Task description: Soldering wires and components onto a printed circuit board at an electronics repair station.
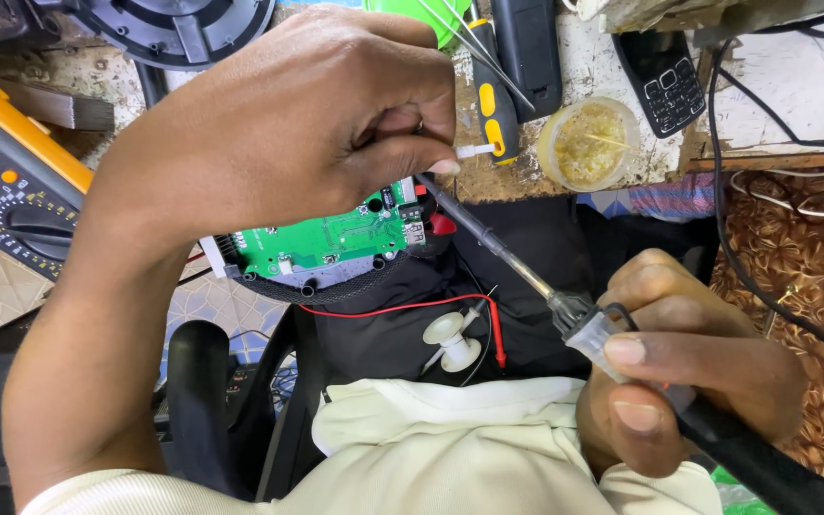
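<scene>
My left hand (278, 124) is closed over the top of a green circuit board (331, 238) set in a black round housing, and pinches a thin solder wire by the board's right edge. My right hand (693, 362) grips the handle of a soldering iron (498, 243). The iron's shaft slants up and left, with its tip at the board's right edge just under my left thumb. A red wire (412, 307) runs below the board. A white solder spool (452, 340) lies on dark cloth in my lap.
A yellow multimeter (7, 181) sits at the left. On the worn bench edge stand a round tub of flux (588, 143), a yellow-and-black screwdriver (490, 105), a black remote (526, 48) and a keypad phone (662, 81). Black cables (746, 267) hang at the right.
</scene>
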